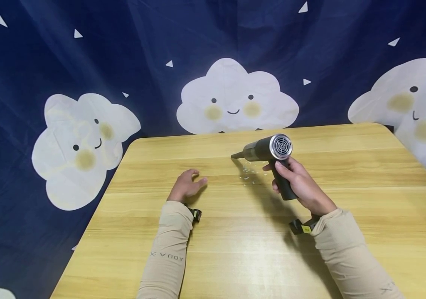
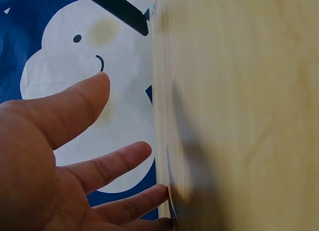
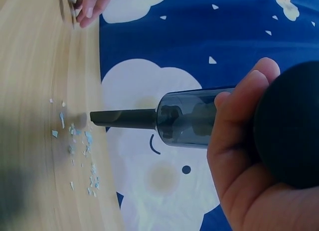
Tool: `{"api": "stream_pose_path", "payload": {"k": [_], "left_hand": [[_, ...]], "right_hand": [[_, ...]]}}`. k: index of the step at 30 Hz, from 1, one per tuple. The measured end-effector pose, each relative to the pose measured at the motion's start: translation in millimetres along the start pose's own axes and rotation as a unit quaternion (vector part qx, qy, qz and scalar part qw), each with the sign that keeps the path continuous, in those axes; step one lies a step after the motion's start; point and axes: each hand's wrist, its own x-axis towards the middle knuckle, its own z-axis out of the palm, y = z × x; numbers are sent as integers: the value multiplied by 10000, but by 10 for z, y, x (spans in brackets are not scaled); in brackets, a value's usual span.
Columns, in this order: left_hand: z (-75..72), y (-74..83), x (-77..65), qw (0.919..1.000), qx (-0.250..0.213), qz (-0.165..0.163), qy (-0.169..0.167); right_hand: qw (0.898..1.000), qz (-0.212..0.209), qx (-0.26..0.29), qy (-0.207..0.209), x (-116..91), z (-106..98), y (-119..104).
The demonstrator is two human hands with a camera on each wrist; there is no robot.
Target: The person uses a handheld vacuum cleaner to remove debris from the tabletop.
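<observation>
My right hand (image 1: 302,182) grips the dark handle of a handheld vacuum cleaner (image 1: 261,150), which has a silver vented end and a clear dust cup. Its narrow black nozzle (image 3: 124,118) points left, close to the tabletop, beside small pale blue and white scraps (image 3: 84,141). Whether the nozzle touches the wood is not clear. My left hand (image 1: 187,185) is to the left of the scraps, holding nothing. In the left wrist view its thumb (image 2: 79,109) and fingers are spread loosely, with the lower fingertips at the table surface.
The wood-grain table (image 1: 235,257) has rounded far corners. Behind it hangs a dark blue curtain (image 1: 153,33) printed with smiling white clouds and small triangles. Each wrist carries a small black camera (image 1: 196,214) below a beige sleeve.
</observation>
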Motion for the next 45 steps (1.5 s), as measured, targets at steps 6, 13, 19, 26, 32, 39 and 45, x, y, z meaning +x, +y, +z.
{"api": "stream_pose_path", "payload": {"k": [6,13,19,26,32,39,45], "left_hand": [[1,-12,9,10000,27,4,10],[5,-8,0,10000,25,-6,12],[-4,2,-4,10000,20,-10,-8],[-7,6,0,10000,56,27,-4],[-8,19,0,10000,62,51,-26],[-7,27,9,9999,79,93,17],[-1,29,-1,10000,50,75,16]], "right_hand": [[10000,-58,52,-6,3,-2,25],[10000,-20,-24,40,11,-10,40],[9999,16,-65,95,22,-10,40],[9998,25,-108,151,33,-6,49],[9997,13,-170,171,39,-14,64],[9996,-27,-146,239,55,-14,92],[9996,-10,-85,252,60,-15,114]]}}
